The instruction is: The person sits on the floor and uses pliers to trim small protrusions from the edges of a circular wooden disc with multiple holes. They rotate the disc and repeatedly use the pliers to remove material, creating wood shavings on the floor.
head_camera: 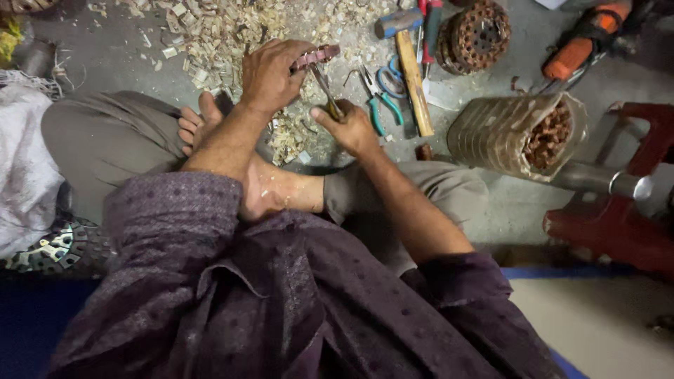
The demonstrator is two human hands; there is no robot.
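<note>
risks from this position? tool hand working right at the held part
1. The right hand drives a slim tool toward the toothed part gripped by the left hand; a slip could jab those fingers.
2. The bare foot lies just beside the work, so a dropped part or tool may hit it.
3. Chips, pliers and a hammer crowd the floor nearby, easy to snag or kneel on.

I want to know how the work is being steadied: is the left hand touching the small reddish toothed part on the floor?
Touching. The head view shows the left hand closed over the reddish toothed part, fingers wrapped on its near end with no gap, while the right hand holds a tool against it.
</note>
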